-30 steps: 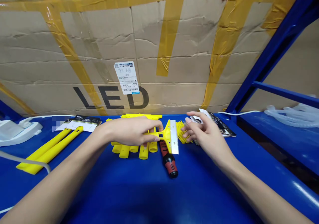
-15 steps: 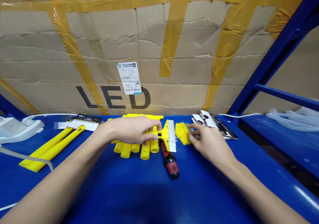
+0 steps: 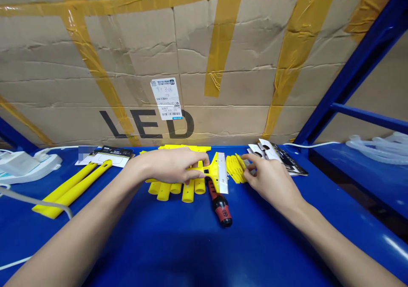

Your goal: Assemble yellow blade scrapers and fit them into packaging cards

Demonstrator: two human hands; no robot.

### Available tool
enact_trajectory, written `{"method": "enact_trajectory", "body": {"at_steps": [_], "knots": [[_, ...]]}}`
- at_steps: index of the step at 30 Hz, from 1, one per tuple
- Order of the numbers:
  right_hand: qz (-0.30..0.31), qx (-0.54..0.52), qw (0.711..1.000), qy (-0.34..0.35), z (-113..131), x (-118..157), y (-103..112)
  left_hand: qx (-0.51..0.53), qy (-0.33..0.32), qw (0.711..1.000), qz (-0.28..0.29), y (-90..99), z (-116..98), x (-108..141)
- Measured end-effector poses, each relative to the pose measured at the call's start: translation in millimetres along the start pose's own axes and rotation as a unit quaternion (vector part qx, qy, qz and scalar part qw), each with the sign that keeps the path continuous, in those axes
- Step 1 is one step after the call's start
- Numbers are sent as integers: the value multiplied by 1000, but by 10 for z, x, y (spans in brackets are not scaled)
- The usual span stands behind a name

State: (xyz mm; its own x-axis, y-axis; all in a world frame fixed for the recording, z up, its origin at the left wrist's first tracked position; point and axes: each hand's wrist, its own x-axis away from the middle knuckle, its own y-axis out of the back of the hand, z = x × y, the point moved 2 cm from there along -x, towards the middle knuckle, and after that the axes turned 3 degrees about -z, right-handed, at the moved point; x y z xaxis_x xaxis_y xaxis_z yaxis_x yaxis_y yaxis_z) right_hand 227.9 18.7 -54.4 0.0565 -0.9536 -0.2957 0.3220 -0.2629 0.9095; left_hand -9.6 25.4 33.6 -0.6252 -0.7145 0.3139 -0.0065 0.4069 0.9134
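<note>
The back of the view is filled by a cardboard box [image 3: 194, 57], crossed with yellowish tape and printed with the letters LED. In front of it a blue table [image 3: 178, 236] is seen, with a slanting blue post [image 3: 352, 68] raised at its right. At the left, two long yellow handles [image 3: 81, 187] are laid side by side, their upper ends near some printed cards. The left hand [image 3: 175, 166] is held palm down over a pile of yellow tubes [image 3: 188, 191], its fingers closed on the neck of a yellow scraper [image 3: 216, 174]. The right hand [image 3: 270, 176] is bent inward, its fingertips set against the end of a row of small yellow plates [image 3: 234, 168]; whether one is gripped cannot be told. The scraper is held between the hands, its pale blade turned toward that row, and by it the upper part of a red and black tool handle [image 3: 221, 208] is partly covered; whether the two are touching cannot be made out
</note>
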Motion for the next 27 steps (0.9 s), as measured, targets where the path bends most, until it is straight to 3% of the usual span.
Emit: {"method": "enact_trajectory", "body": {"at_steps": [9, 12, 16, 18, 21, 23, 27], "knots": [[-59, 40, 995, 76, -5, -30, 65, 21, 0, 1000, 4, -16, 9, -4], [-118, -11, 989, 89, -18, -17, 92, 17, -1, 1000, 4, -9, -5, -4], [-186, -162, 966, 76, -24, 12, 129, 16, 0, 1000, 6, -3, -7, -11], [-185, -287, 940, 13, -36, 12, 132, 14, 2, 1000, 6, -1, 0, -13], [-129, -480, 862, -99, -42, -7, 107, 12, 4, 1000, 8, -1, 11, -11], [-91, -548, 820, -136, -27, -20, 96, 13, 5, 1000, 9, -6, 15, -10], [-41, -588, 794, -149, 32, -19, 108, 12, 0, 1000, 10, -20, 2, -12]]}}
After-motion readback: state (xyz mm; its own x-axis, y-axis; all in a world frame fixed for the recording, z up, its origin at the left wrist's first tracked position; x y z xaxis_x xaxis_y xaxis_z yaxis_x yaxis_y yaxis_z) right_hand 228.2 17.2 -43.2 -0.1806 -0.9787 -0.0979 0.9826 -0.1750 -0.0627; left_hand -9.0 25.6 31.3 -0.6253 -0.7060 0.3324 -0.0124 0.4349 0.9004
